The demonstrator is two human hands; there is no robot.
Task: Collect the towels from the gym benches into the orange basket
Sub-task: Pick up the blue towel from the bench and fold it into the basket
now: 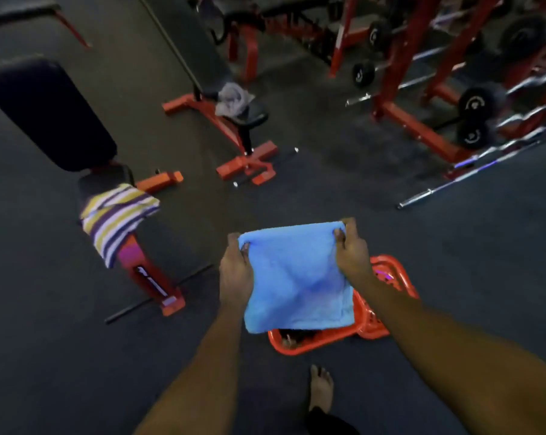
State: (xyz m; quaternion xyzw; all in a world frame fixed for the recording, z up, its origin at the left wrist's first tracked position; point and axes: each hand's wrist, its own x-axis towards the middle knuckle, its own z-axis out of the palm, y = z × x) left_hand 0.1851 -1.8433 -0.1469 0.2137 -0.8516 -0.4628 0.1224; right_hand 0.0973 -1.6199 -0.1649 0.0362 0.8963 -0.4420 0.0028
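Observation:
A light blue towel (296, 277) hangs spread between my two hands, above the orange basket (387, 284) on the floor. My left hand (235, 271) grips its upper left corner and my right hand (351, 249) grips its upper right corner. The towel hides most of the basket's inside. A striped yellow, purple and white towel (118, 218) drapes over the seat of the near left bench (45, 111). A grey towel (234, 98) lies crumpled on the seat of the farther bench (249, 116).
Red rack frames with dumbbells (477, 102) and chrome barbells (472, 177) fill the right side. Red bench feet (248, 164) and thin black bars (158, 296) stick out across the dark floor. My bare foot (320, 387) stands just behind the basket.

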